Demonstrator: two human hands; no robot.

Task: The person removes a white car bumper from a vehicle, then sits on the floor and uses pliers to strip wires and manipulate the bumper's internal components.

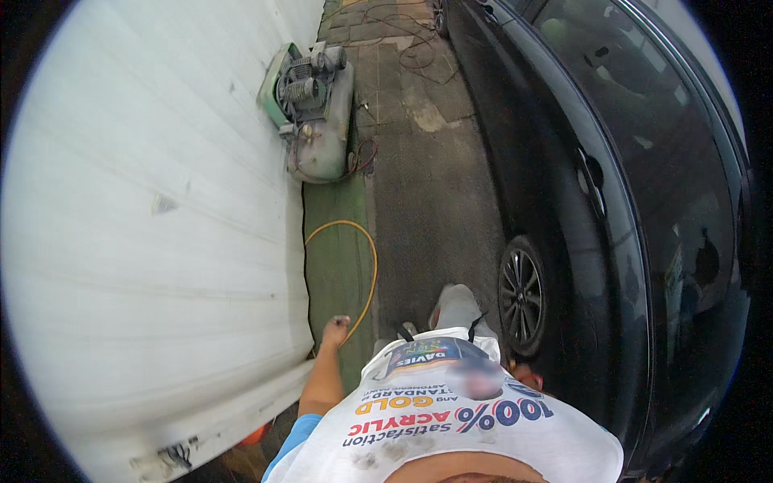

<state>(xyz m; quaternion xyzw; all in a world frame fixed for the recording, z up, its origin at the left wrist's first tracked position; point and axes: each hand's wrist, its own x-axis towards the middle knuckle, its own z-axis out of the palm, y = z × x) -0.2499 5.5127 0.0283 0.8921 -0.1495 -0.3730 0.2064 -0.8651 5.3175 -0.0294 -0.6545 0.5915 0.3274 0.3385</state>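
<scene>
Yellow hose [375, 258] lies in a wide curve on the green ground strip [338, 266] ahead of me, bending from the foot of the white wall [161, 266] round toward my left side. My left hand [336, 330] hangs low at the near end of that curve, its fingers partly curled; the hose passes just beside or behind it, and I cannot tell whether I am gripping it or only have it close by. My right hand [527, 378] shows as a small patch past the edge of my white printed shirt [435, 402], near the black car [564, 241], and too much of it is hidden for me to tell whether it is closed or holding anything. Just ahead of that hand is a car wheel [522, 298] with a many-spoked rim. A light blue sleeve [291, 435] covers my left upper arm, and a grey trouser leg [459, 310] reaches forward below the shirt's hem. Farther along the wall, well apart from my hands, stands a dusty air compressor [318, 121], with a reddish hose [366, 157] looped beside its tank. Dark paving [427, 201] runs between the green strip and the car, and thin lines [415, 56] trail over its far end.
</scene>
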